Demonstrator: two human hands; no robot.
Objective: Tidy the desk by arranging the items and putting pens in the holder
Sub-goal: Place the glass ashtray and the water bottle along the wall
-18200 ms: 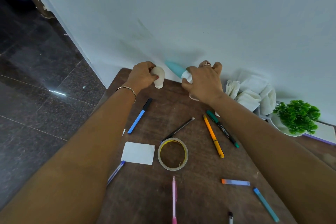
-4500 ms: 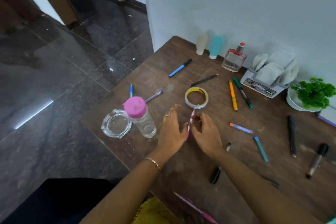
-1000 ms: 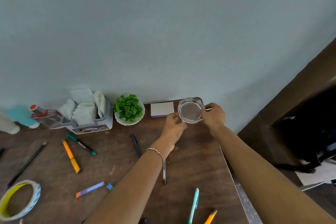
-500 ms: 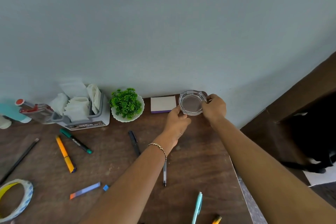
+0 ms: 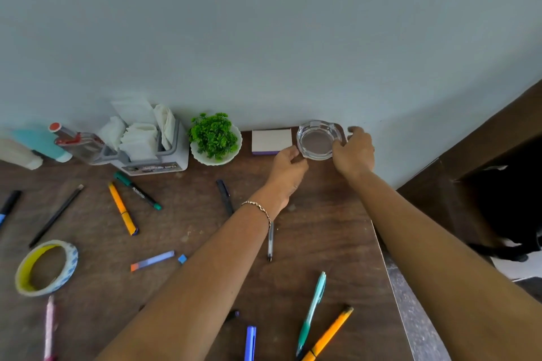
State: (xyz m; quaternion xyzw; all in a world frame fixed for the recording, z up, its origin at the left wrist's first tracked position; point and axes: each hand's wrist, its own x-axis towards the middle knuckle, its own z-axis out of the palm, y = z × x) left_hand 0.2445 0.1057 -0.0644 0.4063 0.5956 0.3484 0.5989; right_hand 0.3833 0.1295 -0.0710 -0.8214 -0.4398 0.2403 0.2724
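A clear glass dish (image 5: 318, 141) sits at the desk's back right corner against the wall. My left hand (image 5: 289, 168) holds its near left rim with curled fingers. My right hand (image 5: 353, 152) grips its right rim. Several pens lie loose on the desk: an orange marker (image 5: 123, 208), a green marker (image 5: 137, 190), a black pen (image 5: 224, 196), a clear pen (image 5: 270, 240), a teal pen (image 5: 311, 311) and an orange pen (image 5: 328, 334). A grey organizer (image 5: 155, 163) stuffed with white tissues stands by the wall.
A small green plant (image 5: 215, 138) and a white note pad (image 5: 271, 141) stand left of the dish. A perfume bottle (image 5: 79, 143) and a teal bottle (image 5: 41, 141) are at the back left. A tape roll (image 5: 47, 267) lies front left. The desk's right edge (image 5: 393, 272) drops off.
Both hands have slid the glass dish back toward the wall, beside the note pad. The pens lie where they were.
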